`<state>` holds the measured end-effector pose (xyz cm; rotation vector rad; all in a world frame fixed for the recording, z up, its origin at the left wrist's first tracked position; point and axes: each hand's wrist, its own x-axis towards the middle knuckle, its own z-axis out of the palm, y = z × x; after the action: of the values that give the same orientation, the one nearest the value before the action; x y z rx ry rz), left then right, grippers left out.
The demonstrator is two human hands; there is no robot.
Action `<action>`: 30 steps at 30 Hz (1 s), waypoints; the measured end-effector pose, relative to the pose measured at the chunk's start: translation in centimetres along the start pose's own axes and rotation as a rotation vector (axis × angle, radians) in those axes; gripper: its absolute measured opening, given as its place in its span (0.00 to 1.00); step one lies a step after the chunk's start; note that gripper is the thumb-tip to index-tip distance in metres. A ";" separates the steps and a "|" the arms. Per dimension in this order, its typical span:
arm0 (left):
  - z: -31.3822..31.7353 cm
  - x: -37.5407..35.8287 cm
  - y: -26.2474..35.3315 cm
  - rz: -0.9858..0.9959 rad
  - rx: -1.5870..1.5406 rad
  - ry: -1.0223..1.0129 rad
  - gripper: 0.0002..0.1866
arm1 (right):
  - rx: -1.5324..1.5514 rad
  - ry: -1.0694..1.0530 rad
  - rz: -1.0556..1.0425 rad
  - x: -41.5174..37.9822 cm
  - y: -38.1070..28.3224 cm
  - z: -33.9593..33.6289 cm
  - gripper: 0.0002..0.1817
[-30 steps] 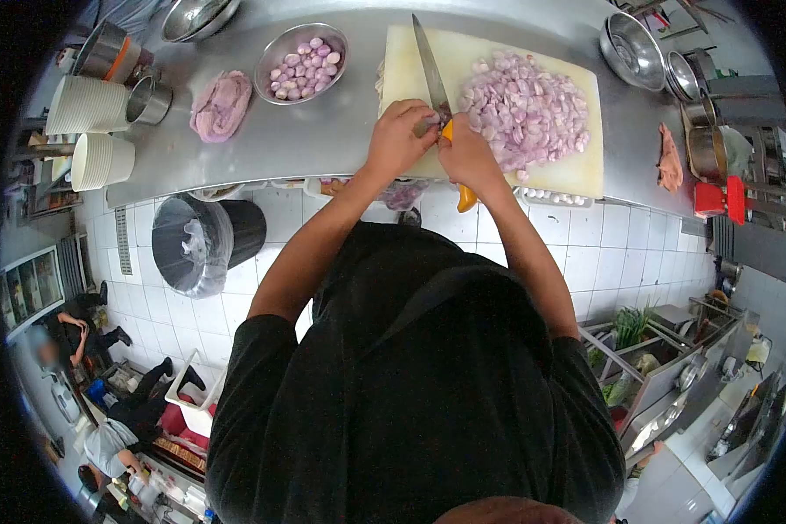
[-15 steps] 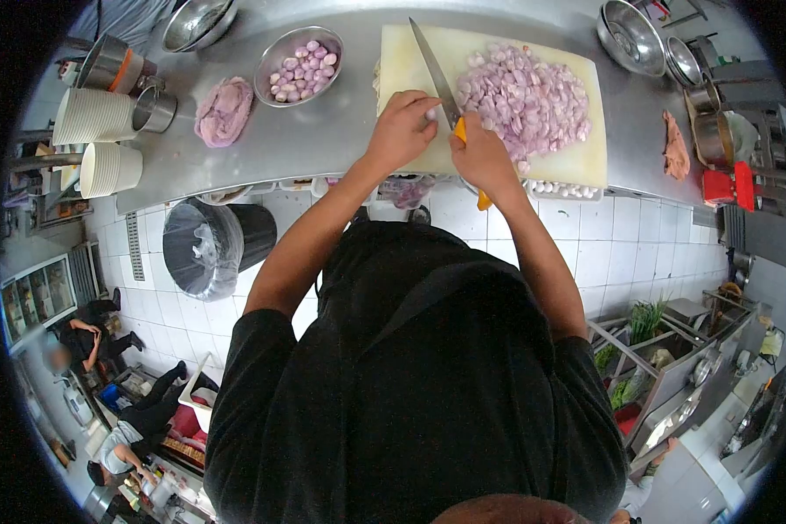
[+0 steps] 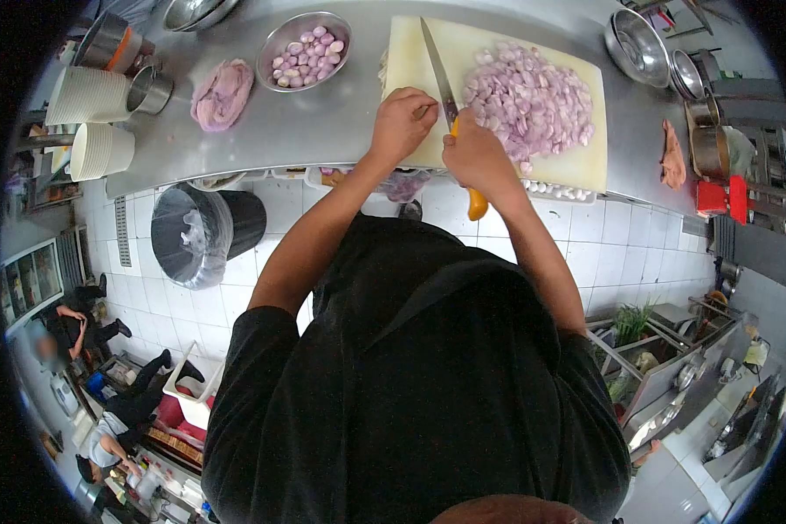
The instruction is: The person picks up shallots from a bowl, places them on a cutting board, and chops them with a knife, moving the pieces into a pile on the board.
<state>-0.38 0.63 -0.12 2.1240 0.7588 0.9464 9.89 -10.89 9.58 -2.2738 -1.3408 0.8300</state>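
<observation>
My right hand (image 3: 480, 157) grips the yellow handle (image 3: 478, 205) of a long kitchen knife (image 3: 438, 65), its blade pointing away from me over the white cutting board (image 3: 406, 48). To the left of the blade, my left hand (image 3: 402, 122) is closed over the board's near left part, fingertips pinched together. Whether anything small sits between them I cannot make out. A broad heap of cut shallots (image 3: 533, 105) covers the board's right side, just beyond my right hand. Peeled whole shallots (image 3: 308, 58) lie in a steel bowl (image 3: 265, 65) left of the board.
A crumpled pinkish cloth (image 3: 221, 94) lies on the steel counter (image 3: 192, 153). Stacked white tubs (image 3: 103, 151) and a steel pot (image 3: 150, 90) stand at the left end. Steel bowls (image 3: 635, 48) and another cloth (image 3: 672, 155) are on the right. Below is a lined bin (image 3: 192, 236); people are at lower left.
The view has shifted slightly. My right hand has turned a little, showing more of the knife's handle end. A small pale piece seen at my left fingertips no longer shows.
</observation>
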 end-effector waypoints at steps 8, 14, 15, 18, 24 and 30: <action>0.2 -0.2 -0.3 -0.019 -0.061 0.026 0.06 | -0.014 -0.032 0.047 0.7 -0.5 -0.4 0.16; 0.3 -0.3 -0.5 0.021 -0.030 0.019 0.06 | -0.067 0.088 -0.004 1.4 1.3 2.4 0.13; 0.2 0.0 -0.5 0.017 -0.031 0.016 0.06 | -0.066 0.078 -0.008 1.8 1.3 2.1 0.13; 0.1 -0.5 -0.5 0.016 -0.033 0.000 0.06 | -0.013 -0.047 0.032 0.7 -0.4 -0.4 0.15; 0.1 -0.2 -0.6 0.028 -0.017 0.024 0.07 | -0.090 0.078 -0.011 1.9 1.0 2.6 0.16; 0.2 -0.4 -0.6 -0.003 -0.045 0.009 0.07 | -0.089 0.026 0.001 1.1 -0.2 1.8 0.16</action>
<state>-0.56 0.61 -0.80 2.0808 0.7384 0.9626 8.95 -9.74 8.01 -2.3447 -1.3919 0.7527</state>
